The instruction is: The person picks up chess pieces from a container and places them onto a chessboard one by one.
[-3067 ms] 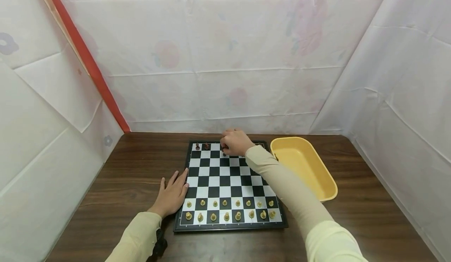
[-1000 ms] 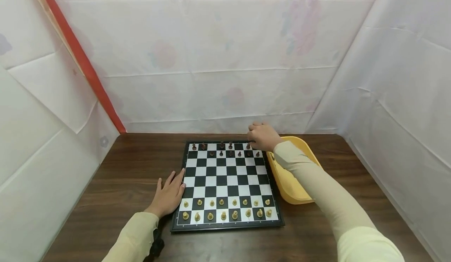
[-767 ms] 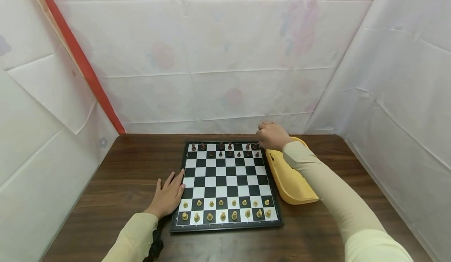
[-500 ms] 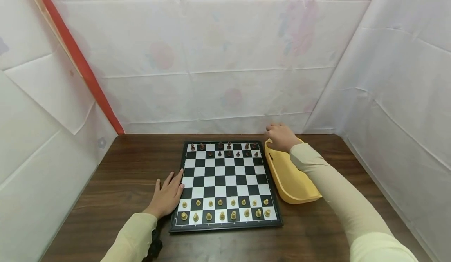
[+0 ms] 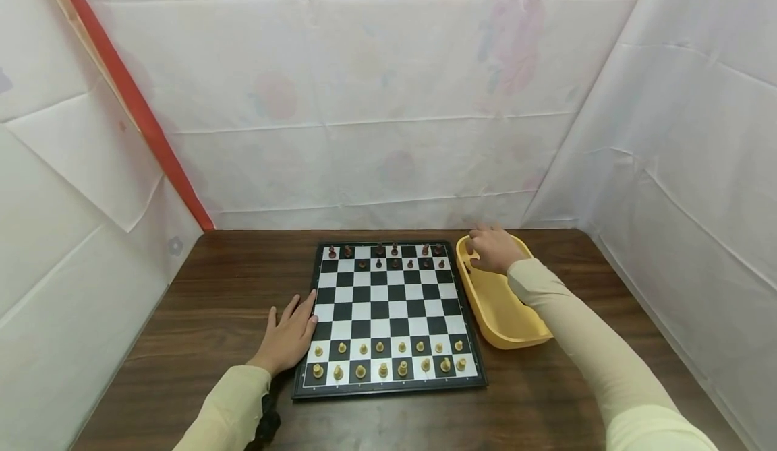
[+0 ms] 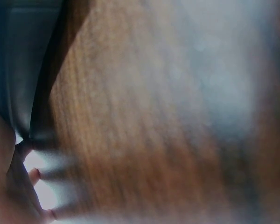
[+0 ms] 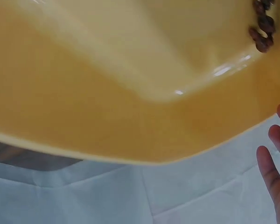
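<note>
Head view is showing the right hand [image 5: 493, 249] reaching into the far end of the yellow tray [image 5: 506, 309], which is sitting tipped up against the right edge of the chessboard [image 5: 388, 316]. Honestly can't tell whether that hand is pinching anything or just hanging loose: the fingers are hiding behind the tray rim. The right wrist view is catching straight fingers [image 7: 270, 172] beside the tray, plus a small cluster of dark pieces [image 7: 262, 28] lying in the tray's corner.

Moving out from the tray, the left hand [image 5: 291, 336] is lying flat with fingers spread on the desk [image 5: 212, 316], fingertips touching the chessboard's left edge, gripping nothing. The left wrist view is too blurry to add much.

On the chessboard, the light pieces [image 5: 388, 360] are filling both rows on the side nearest the person. The dark pieces on the board [image 5: 394, 257] are standing along the rows level with the tray's far end, with gaps still showing.

My read: this is the fetching step, going for another dark piece. Next move looks like needing a clean pinch on one small piece out of that cluster, then carrying it over to an empty square in those far rows without bumping the neighbours.
</note>
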